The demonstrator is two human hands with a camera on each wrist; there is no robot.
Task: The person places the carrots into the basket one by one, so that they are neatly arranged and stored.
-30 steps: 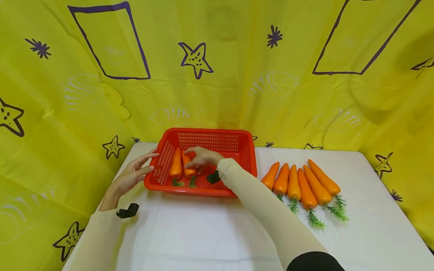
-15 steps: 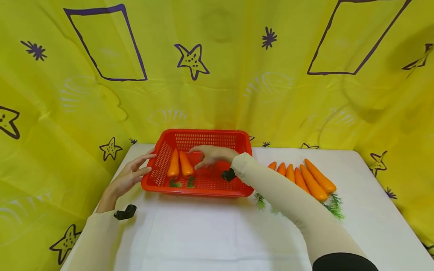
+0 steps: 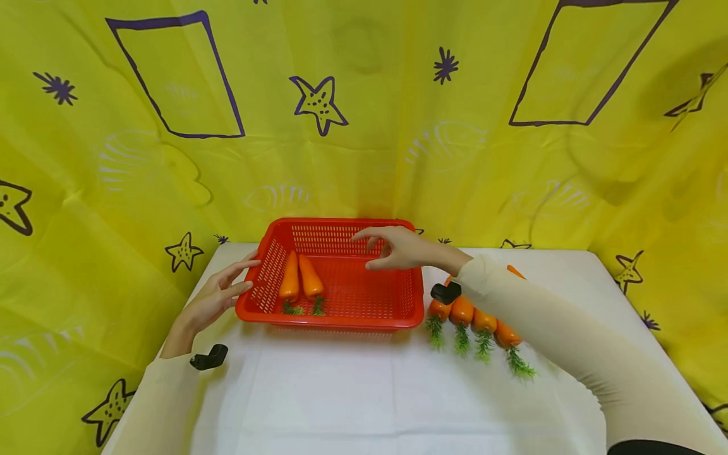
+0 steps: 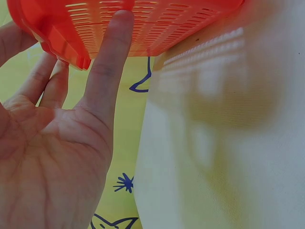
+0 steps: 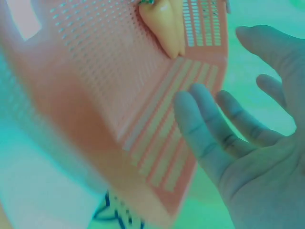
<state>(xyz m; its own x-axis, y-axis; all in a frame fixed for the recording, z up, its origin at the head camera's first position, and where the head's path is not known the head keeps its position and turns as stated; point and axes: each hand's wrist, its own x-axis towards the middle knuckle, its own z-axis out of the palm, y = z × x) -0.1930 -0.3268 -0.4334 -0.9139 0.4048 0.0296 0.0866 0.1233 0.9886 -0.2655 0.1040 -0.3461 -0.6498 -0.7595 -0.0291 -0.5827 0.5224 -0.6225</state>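
Observation:
A red slotted basket stands on the white table, with two orange carrots lying side by side in its left part. My left hand rests with straight fingers against the basket's left wall. My right hand hovers open and empty over the basket's right half, fingers spread. Several more carrots lie in a row on the table right of the basket, partly hidden under my right forearm.
A yellow cloth with purple stars and shapes hangs behind and at both sides of the table. The white tabletop stretches bare toward me in front of the basket.
My right hand let go of the second carrot in the basket, lifted and drew back to the right, empty. The left hand stayed at the basket's side.

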